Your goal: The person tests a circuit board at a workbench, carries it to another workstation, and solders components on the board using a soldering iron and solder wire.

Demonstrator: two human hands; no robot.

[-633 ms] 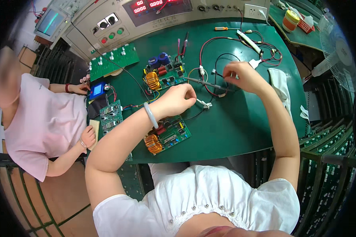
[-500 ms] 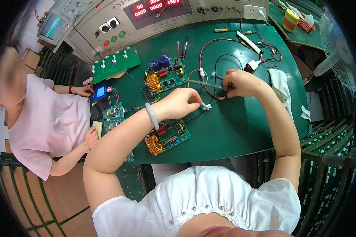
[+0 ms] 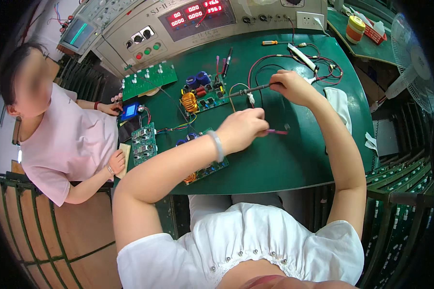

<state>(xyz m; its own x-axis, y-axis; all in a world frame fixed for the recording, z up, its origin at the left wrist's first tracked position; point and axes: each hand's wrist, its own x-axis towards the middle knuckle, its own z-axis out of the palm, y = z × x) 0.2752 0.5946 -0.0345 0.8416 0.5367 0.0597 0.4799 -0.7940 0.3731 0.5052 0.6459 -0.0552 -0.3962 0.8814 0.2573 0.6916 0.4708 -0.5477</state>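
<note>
Right hand (image 3: 291,86), to the right of the far board (image 3: 210,98), has its fingers pressed together and pinches the rear end of a grey probe (image 3: 254,89). As I see it from my place in the room, the probe points left and its tip reaches the right edge of the far board; whether it truly touches metal, I cannot tell. Left hand (image 3: 244,131) is curled on the body side of the far board and seems to pinch a pink wire (image 3: 276,131), whose outer end is blurred.

Main danger, I think, is a slip. Because the probe is gripped so far back, a small turn of the wrist could shift its tip much, and it might join two neighbouring points of the far board; if power is on, some part could burn. The pink wire could also swing against bare metal, since its end is loose. Lastly, the forearm lies above the near board (image 3: 216,168), on the body side of the far board, so the pale bracelet (image 3: 216,146) might knock parts there if the arm sinks.
</note>
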